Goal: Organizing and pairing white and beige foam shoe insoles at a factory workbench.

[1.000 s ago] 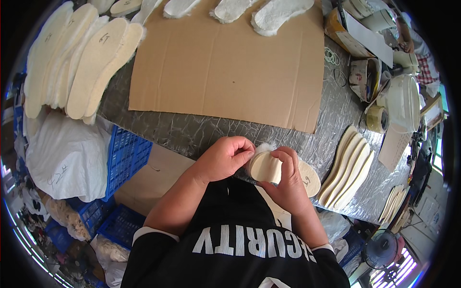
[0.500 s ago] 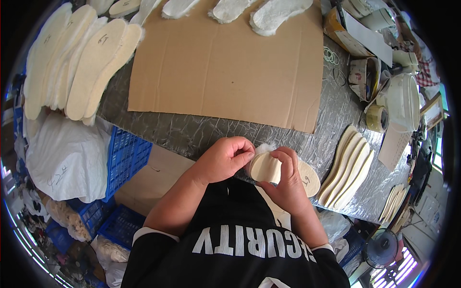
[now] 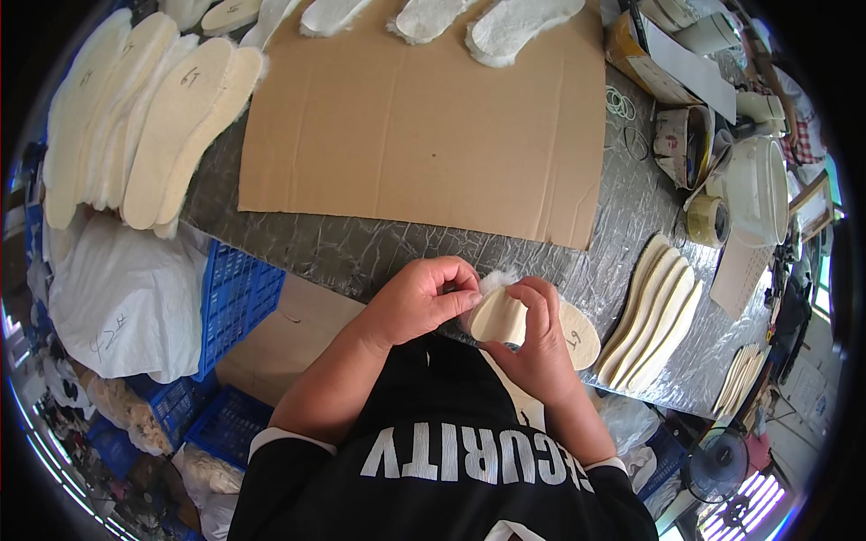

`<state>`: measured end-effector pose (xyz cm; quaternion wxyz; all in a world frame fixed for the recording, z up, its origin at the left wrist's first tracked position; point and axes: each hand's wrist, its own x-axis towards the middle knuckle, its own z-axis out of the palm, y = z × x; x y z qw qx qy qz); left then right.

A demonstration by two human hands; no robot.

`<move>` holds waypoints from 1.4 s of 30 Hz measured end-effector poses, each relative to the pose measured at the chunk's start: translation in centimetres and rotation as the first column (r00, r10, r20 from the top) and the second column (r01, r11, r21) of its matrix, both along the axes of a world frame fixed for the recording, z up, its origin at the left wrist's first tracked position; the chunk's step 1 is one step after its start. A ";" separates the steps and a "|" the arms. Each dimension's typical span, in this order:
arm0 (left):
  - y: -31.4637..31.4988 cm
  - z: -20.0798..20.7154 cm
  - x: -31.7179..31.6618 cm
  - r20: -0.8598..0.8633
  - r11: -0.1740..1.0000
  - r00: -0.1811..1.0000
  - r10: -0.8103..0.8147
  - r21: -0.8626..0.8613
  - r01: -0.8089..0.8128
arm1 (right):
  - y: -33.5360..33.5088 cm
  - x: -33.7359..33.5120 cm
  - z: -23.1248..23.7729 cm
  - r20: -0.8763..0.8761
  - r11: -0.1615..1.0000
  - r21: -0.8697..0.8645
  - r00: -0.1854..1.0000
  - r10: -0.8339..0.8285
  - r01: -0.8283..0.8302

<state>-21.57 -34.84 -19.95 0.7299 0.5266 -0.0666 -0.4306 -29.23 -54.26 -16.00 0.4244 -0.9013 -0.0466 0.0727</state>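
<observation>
Lower centre of the frame, and here at the bent insole (image 3: 505, 317), with white fleece (image 3: 499, 280) at its upper edge! Gripping it with the right hand (image 3: 541, 335), fingers over the far edge, thumb at the near one. Close at its left end with the left hand (image 3: 431, 293), thumb and forefinger nearly together; no telling what, if anything, between them. Best, seemingly, to hold steady on the right, pinch lightly on the left, avoid creasing the bend, and mind the marked insole end (image 3: 583, 338) just to the right.
</observation>
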 end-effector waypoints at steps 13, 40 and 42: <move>-1.4 -0.8 -2.0 -0.279 0.983 0.943 0.179 0.018 -0.181 | 0.3 0.0 -0.1 0.033 1.000 0.031 0.999 -0.004 0.003; -2.7 -2.0 -4.5 -0.052 0.892 0.899 0.435 0.163 -0.423 | 0.5 0.3 -0.9 0.023 1.000 0.006 1.000 0.014 -0.014; -2.8 -1.7 -4.5 -0.120 0.835 0.826 0.551 0.094 -0.543 | 0.6 0.5 -1.0 0.055 0.999 -0.033 0.998 0.005 -0.004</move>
